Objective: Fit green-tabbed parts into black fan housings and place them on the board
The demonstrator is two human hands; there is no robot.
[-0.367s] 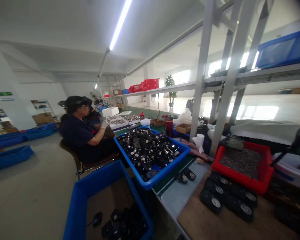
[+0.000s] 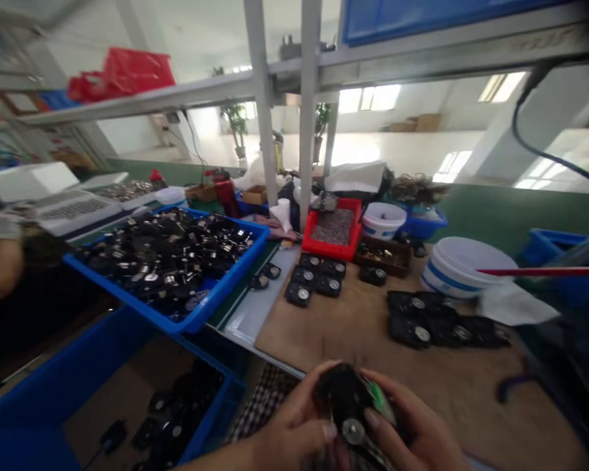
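Observation:
In front of the board's near edge, my left hand (image 2: 298,418) and my right hand (image 2: 415,425) are closed around a black part with a round silver disc (image 2: 343,399). My left thumb presses near the disc. A small green patch (image 2: 380,398) shows beside the part under my right fingers; blur hides what it is. Similar black parts with silver discs (image 2: 302,294) lie in a group on the brown board (image 2: 343,327), and another group of black parts (image 2: 422,320) lies to the right.
A blue tray (image 2: 196,320) heaped with black parts stands left, above a blue bin (image 2: 24,418). At the back are a red tray (image 2: 331,252) of small pieces and a white bucket (image 2: 466,261). Shelf posts (image 2: 307,131) rise behind. A co-worker's arm (image 2: 2,261) is at far left.
My view has swung right and down to the board. Both hands and the black part they hold have come into sight; the co-worker has shifted to the left edge.

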